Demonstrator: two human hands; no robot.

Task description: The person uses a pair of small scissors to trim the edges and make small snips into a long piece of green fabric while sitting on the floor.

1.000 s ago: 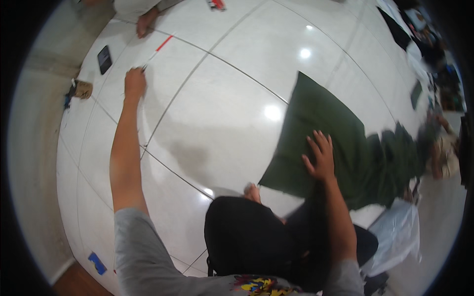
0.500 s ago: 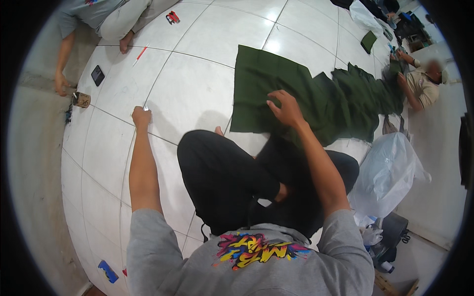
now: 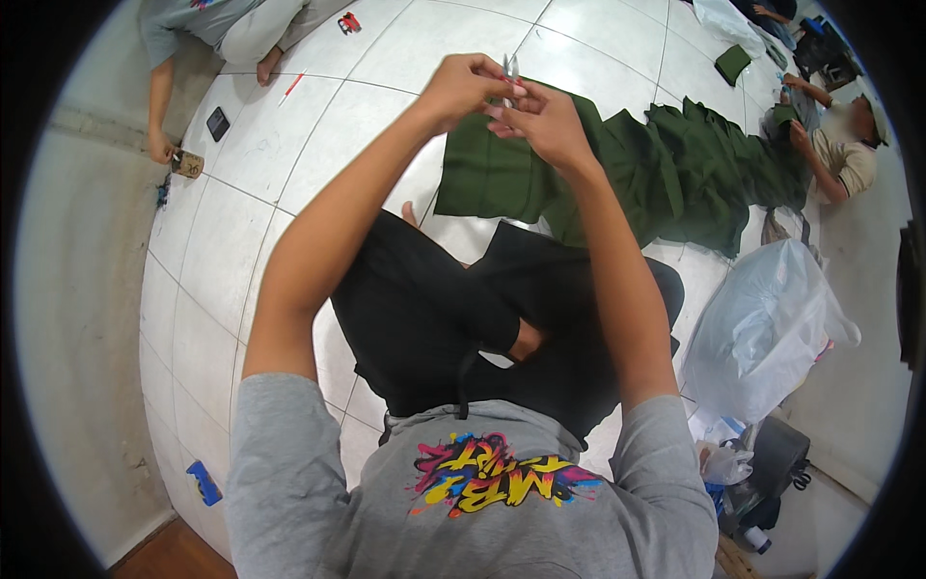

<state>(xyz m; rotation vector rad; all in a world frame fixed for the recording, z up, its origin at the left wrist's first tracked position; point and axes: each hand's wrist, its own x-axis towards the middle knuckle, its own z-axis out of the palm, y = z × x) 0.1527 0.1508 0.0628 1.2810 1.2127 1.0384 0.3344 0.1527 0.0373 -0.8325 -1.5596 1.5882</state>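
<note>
My left hand has its fingers narrowed on a metal tool, held up seemingly for close sight; whether the right hand's fingers grip it too, I can't tell. Below, cloth lies flattest leftward, its edge meeting roomy floor.

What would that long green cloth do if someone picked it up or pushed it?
The green cloth will probably sag when lifted, since it lies in loose, soft-looking folds. Pushed along the tile floor, it may bunch up rather than slide flat, as much of it is rumpled. It likely won't roll or tip, lying low and spread out.
</note>
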